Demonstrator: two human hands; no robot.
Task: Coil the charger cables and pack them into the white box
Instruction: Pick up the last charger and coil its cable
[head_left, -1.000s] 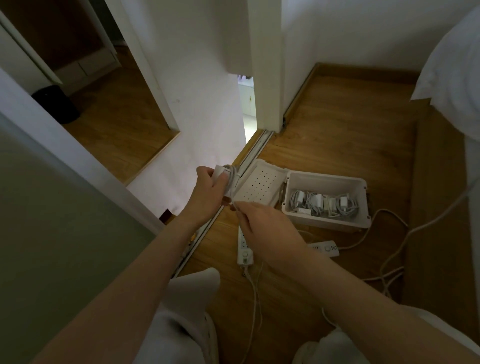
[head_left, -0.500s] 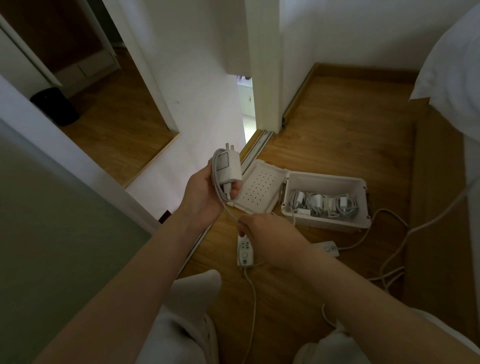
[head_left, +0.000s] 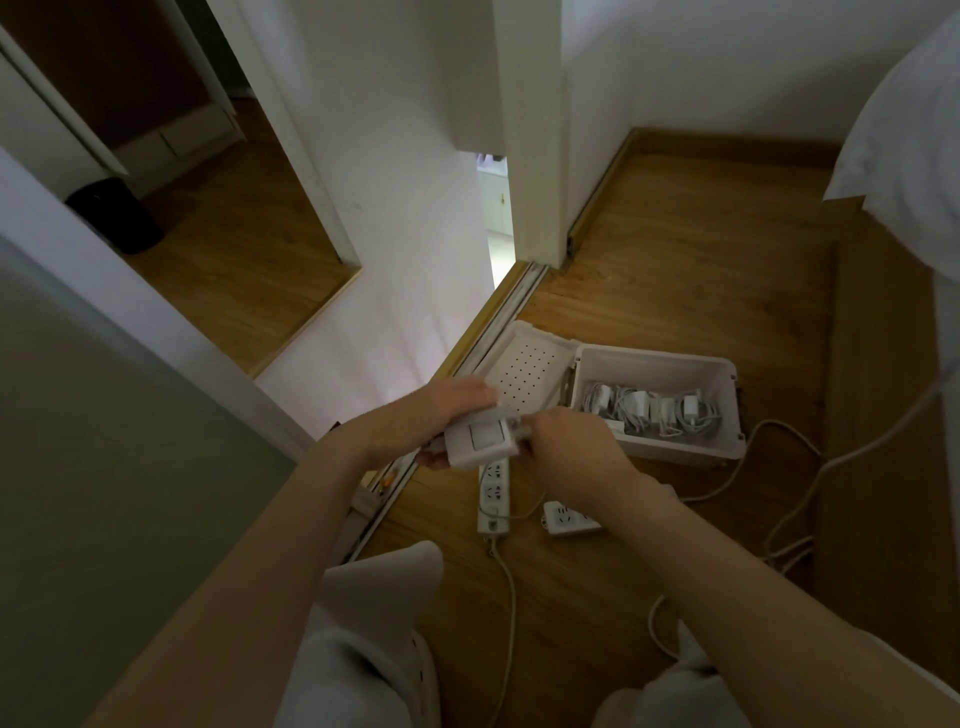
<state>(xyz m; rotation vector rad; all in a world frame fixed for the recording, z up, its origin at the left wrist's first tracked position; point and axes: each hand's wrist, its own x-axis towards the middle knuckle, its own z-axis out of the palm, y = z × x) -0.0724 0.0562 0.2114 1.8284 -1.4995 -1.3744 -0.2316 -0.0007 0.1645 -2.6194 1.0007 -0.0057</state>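
Observation:
My left hand (head_left: 447, 410) holds a white charger adapter (head_left: 478, 441) flat, fingers over its top and thumb under it. My right hand (head_left: 571, 447) pinches the cable plug (head_left: 522, 430) at the adapter's right end. Just beyond, the white box (head_left: 675, 447) sits open on the wooden floor, its perforated lid (head_left: 524, 374) folded out to the left. Several coiled white chargers (head_left: 649, 413) lie inside the box.
Two white power strips (head_left: 493, 493) (head_left: 569, 517) lie on the floor under my hands, their cords (head_left: 779, 499) trailing right and toward me. A sliding-door track (head_left: 467, 364) runs diagonally at left. A bed edge (head_left: 883, 415) stands at right. My knees are at the bottom.
My left hand has lowered the adapter from upright to flat. My right hand has moved up from the hanging cable to the adapter's right end.

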